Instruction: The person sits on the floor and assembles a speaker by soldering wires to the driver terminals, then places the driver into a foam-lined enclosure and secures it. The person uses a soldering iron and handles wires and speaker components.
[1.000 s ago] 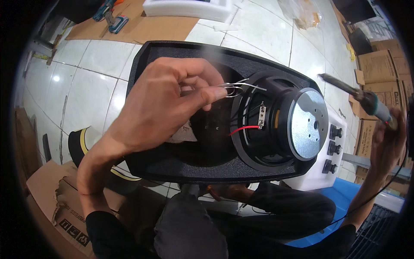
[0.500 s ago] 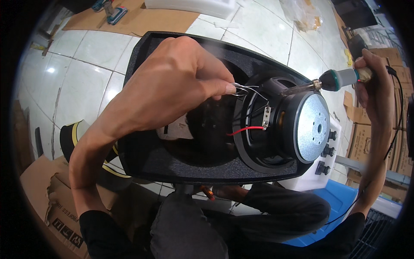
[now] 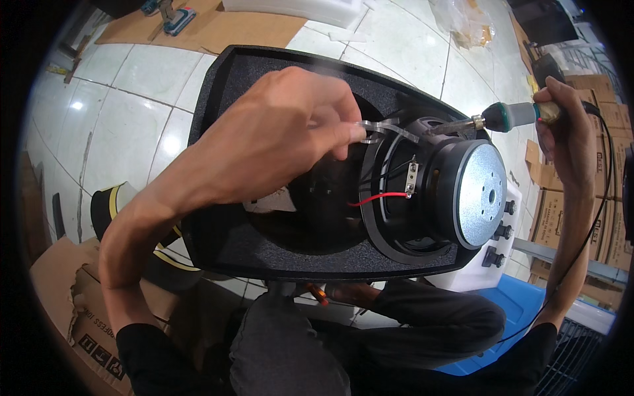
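Pinched between the thumb and fingers of my left hand (image 3: pixel 284 132) is a looped length of silver solder wire (image 3: pixel 389 127), blurred by motion. My right hand (image 3: pixel 569 135) is closed round the handle of a soldering iron (image 3: pixel 512 117), whose tip points left above the speaker driver (image 3: pixel 481 191). The driver sits tilted, its round metal back facing right, on the black speaker cabinet (image 3: pixel 317 262). A small terminal strip (image 3: pixel 412 178) on its frame carries a red wire (image 3: pixel 378 197) at the lower end and a black wire (image 3: pixel 388 173) at the upper end. The iron's tip looks apart from the strip.
Beneath the cabinet's right end stands a white box (image 3: pixel 456 274) with black knobs, beside a blue plastic bin (image 3: pixel 522 300). Cartons (image 3: pixel 551 221) are stacked at right. A black-and-yellow round object (image 3: pixel 105 208) and torn cardboard (image 3: pixel 66 277) lie left. A cordless drill (image 3: pixel 177 21) rests at the back.
The solder wire has come away from the terminal strip and shifted up. The soldering iron has moved slightly left and up with my right hand. The driver has shifted slightly right.
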